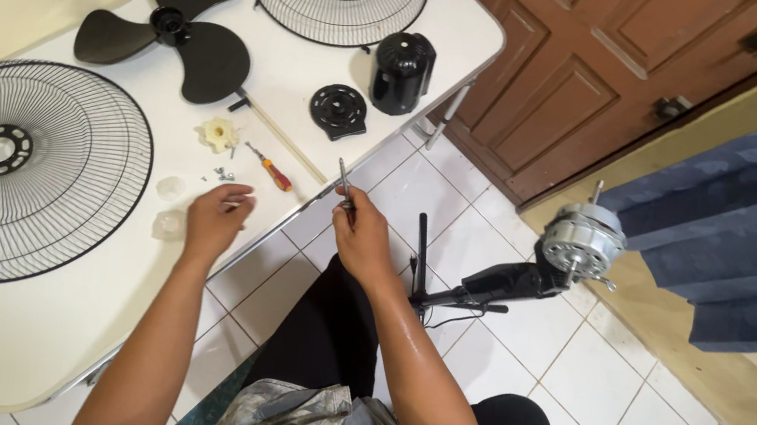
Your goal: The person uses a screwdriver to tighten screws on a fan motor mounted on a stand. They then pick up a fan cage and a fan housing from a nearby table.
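White worktop crowded with fan grilles, black blade. Left hand curled, fingertips pinching near loose screws by the edge — likely to roll off. Right hand gripping a thin metal tool over floor; could drop.

I see both of my forearms bare, reaching forward from the bottom of the view and lying roughly parallel. My left hand is palm down with the knuckles up, the fingers curled loosely inward and the tips drawn together in a light pinch. My right hand sits a little further right, well apart from the left, its back turned to the camera, wrist straight, fingers closed in a grip around something thin and upright.
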